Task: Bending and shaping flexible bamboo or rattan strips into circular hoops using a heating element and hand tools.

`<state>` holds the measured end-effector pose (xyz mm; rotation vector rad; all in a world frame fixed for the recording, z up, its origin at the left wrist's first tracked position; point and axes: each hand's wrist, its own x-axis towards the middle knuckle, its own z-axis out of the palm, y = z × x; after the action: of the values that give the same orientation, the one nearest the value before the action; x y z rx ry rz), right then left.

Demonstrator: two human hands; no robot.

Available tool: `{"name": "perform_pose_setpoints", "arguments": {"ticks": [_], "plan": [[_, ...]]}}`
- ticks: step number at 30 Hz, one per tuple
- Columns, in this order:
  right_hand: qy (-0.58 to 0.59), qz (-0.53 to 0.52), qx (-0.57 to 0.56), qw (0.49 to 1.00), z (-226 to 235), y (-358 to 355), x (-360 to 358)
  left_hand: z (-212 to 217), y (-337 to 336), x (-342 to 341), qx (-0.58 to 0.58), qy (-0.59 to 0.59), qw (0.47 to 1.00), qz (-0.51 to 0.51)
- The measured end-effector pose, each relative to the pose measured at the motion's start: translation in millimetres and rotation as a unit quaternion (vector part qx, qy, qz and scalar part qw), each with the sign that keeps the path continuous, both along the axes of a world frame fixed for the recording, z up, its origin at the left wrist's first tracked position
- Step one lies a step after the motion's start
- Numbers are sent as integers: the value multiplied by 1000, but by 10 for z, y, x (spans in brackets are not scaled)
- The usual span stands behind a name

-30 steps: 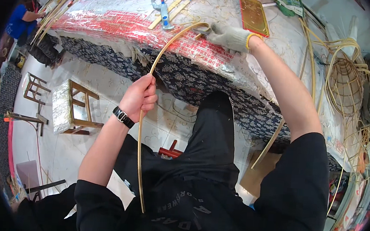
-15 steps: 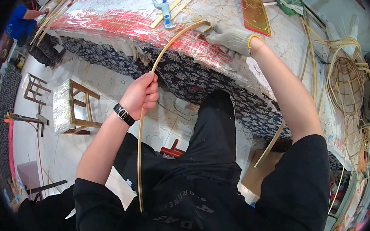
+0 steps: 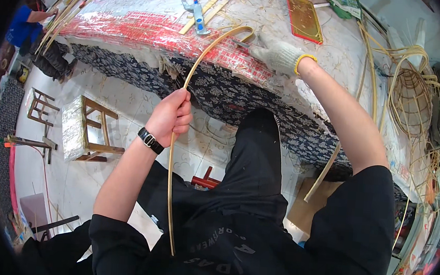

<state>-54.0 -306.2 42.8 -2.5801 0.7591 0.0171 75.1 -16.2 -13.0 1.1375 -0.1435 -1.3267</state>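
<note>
A long, narrow bamboo strip (image 3: 198,62) runs from my lap up to the table edge, where its far end curls over in a tight hook. Partway along its length my left hand (image 3: 171,114) is closed round it, with a watch on that wrist. In a whitish work glove with a yellow cuff, my right hand (image 3: 279,56) is at the table edge, just right of the hooked end. A thin dark metal tool (image 3: 241,44) sticks out from its gloved fingers towards the strip; its exact kind is unclear. My right fingertips are partly hidden.
On the littered table lie a blue-handled tool (image 3: 198,19), flat bamboo slats (image 3: 209,10) and a red-rimmed tray (image 3: 304,19). A woven frame (image 3: 412,103) stands at right among loose strips. Wooden stools (image 3: 94,127) are at left; a person in blue (image 3: 22,26) works farther off.
My left hand has moved slightly right and down, and the strip's lower part has shifted right with it. My gloved right hand has drawn a little to the right, away from the hooked end.
</note>
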Motion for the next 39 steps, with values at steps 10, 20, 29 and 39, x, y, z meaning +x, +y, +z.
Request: {"name": "perform_pose_setpoints", "arguments": {"ticks": [10,20,29,39], "plan": [[31,31,175,984,126,-167,32,38,25,15,6,7,1000,-8],[-10,17,80,997,-214,-289,44,45,3,4,11,6,1000,-4],[1,64,-7,998,-61,-452,-15,24,24,73,16,-8,1000,-25],[14,128,54,990,175,-631,-228,50,51,285,30,-18,999,-37]]}}
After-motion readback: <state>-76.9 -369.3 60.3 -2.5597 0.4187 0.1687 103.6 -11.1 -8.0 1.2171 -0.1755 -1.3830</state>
